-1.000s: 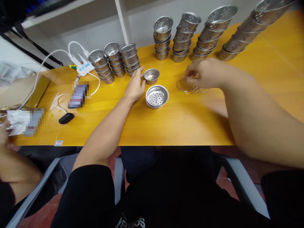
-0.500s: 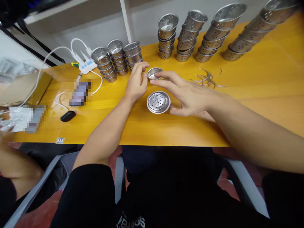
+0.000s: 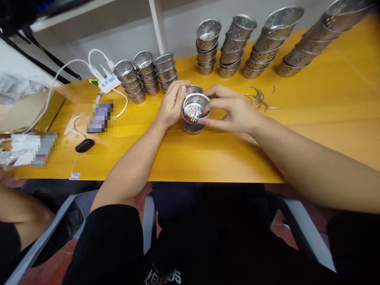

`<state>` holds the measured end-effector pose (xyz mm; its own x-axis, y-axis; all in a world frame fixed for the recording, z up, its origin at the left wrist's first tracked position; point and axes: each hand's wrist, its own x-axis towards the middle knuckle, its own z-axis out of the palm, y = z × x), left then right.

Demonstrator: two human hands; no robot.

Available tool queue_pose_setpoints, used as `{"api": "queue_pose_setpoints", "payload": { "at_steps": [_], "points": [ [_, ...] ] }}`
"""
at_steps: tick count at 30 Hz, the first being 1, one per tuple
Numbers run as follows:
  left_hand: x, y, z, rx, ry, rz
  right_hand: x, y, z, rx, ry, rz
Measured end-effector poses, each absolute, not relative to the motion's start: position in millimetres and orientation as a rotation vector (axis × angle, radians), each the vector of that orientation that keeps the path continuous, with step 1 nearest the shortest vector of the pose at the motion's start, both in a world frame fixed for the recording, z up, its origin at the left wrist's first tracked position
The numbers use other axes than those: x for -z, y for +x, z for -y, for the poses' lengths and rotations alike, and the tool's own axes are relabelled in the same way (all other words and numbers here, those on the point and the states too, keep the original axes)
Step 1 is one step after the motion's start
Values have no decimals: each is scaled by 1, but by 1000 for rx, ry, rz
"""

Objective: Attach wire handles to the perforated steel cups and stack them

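Observation:
My right hand (image 3: 227, 109) grips the rim of a perforated metal strainer cup (image 3: 195, 107) from the right, its thumb below and fingers above and inside. The cup faces up and tilts slightly toward me; a line crosses its holed bottom. Just beneath shows a dull round metal piece (image 3: 192, 127), mostly hidden. Behind stands a second strainer cup (image 3: 194, 89), partly covered by the held one. My left hand (image 3: 173, 101) lies close beside both cups on the left, fingers stretched forward and gently bent, thumb raised. Whether it touches either cup I cannot tell.
Several stacks of strainer cups (image 3: 233, 47) line the table's back, some leaning. Thin curved wires (image 3: 260, 99) lie at right. On the left are a power strip (image 3: 109, 82) with white cables, a phone (image 3: 100, 118) and a black case (image 3: 84, 145). Another person's arm (image 3: 23, 204) shows at far left.
My right hand has closed on the front strainer cup, which now shows its open top facing up. My left hand has stayed nearly in place, a little closer to the cups.

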<state>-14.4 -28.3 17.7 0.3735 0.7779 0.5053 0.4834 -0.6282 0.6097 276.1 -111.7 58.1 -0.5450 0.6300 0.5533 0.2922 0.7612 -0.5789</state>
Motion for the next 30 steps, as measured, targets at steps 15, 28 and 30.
{"api": "queue_pose_setpoints", "payload": {
  "at_steps": [15,28,30],
  "points": [
    [-8,-13,29,-1219,2106,-696,-36,275,93,-689,-754,1946],
    [-1,-13,26,-995,2268,-666,-35,278,92,-656,-842,1961],
    [4,-12,24,-975,2303,-686,-35,278,93,-602,-849,1955]
  ]
}}
